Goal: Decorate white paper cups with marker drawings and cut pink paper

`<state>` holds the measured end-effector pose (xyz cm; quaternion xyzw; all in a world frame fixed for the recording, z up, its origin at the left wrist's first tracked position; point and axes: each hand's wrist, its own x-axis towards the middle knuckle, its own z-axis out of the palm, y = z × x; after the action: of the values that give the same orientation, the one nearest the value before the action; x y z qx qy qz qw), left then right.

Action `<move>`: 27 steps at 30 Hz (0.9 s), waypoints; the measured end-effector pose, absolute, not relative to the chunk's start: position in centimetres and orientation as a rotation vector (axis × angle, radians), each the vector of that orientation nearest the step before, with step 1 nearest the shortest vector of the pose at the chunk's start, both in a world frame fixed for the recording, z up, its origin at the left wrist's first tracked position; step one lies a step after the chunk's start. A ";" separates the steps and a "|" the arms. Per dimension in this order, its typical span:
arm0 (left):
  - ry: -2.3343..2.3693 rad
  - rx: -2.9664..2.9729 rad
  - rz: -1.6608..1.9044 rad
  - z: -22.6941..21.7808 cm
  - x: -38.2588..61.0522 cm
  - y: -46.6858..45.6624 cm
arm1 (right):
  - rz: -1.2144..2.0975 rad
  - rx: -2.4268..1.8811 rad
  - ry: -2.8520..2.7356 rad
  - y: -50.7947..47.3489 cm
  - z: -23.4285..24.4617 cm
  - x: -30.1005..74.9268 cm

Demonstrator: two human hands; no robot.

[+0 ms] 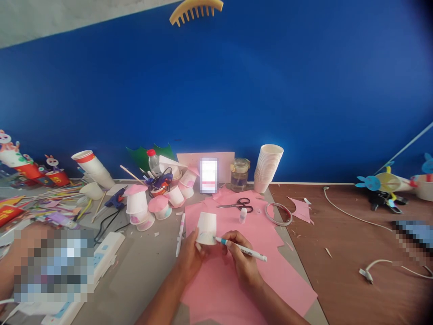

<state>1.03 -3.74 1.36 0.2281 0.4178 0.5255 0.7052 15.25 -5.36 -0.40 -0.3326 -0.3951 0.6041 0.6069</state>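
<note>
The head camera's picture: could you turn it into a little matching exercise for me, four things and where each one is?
Things:
1. teal-tipped marker
2. scissors
3. tall cup stack
4. single white paper cup

Places:
A. lying on the pink paper
B. held in the person's left hand
C. held in the person's right hand
D. just right of the lidded jar

Right pairs: 1-C, 2-A, 3-D, 4-B

Two white markers (252, 253) (180, 234), one pair of scissors (237, 206), one glue stick (242, 216), one tape roll (280, 223)
</note>
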 end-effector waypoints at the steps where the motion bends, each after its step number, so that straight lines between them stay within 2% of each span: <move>1: 0.921 0.499 1.173 1.4 1.0 -3.7 | 1.409 -0.764 -0.924 -5.4 -0.4 15.3; 27: 0.956 0.481 1.202 0.9 1.0 -3.7 | 1.436 -0.755 -0.920 -5.3 -0.9 15.1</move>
<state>1.02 -3.67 0.87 0.2152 0.4282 0.5380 0.6935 15.14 -5.27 -0.94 -0.3253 -0.3963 0.6184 0.5955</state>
